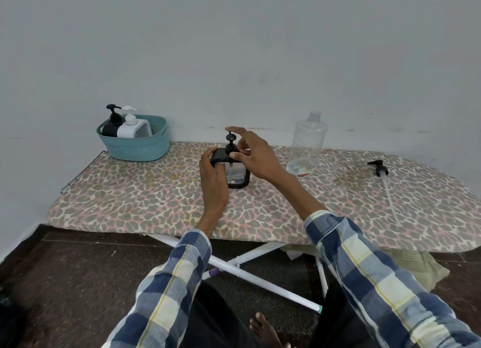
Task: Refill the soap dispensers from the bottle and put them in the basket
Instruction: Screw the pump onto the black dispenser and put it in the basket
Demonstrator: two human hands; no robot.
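Step in hand, by my reading: closing up a refilled dispenser. Clear dispenser [238, 174] with black frame stands upright mid-surface, toward the far edge. Left hand [214, 177] wraps its left side, fingers [209, 157] clamped on the black top. Right hand [253, 153] works the black pump head [230, 143]: thumb and middle fingers pinch the collar, index finger extended above the plunger. Looks like screwing the pump down.

Next move calls for: finishing the thread until snug, keeping the body steady and upright, then lifting it across to the teal basket [138, 145] at the far left corner. Basket already holds a black dispenser [112, 125] and a white dispenser [129, 126]; room remains on its right side.

Refill bottle [307, 144], clear, uncapped, nearly empty, stands right of the hands near the far edge. Loose black pump with long tube [382, 174] lies toward the right end.

Surface: ironing board [130, 199], leopard-print cover, white crossed legs. Room: plain pale wall behind, dark speckled floor, crumpled cloth [413, 267] beneath the board's right side.
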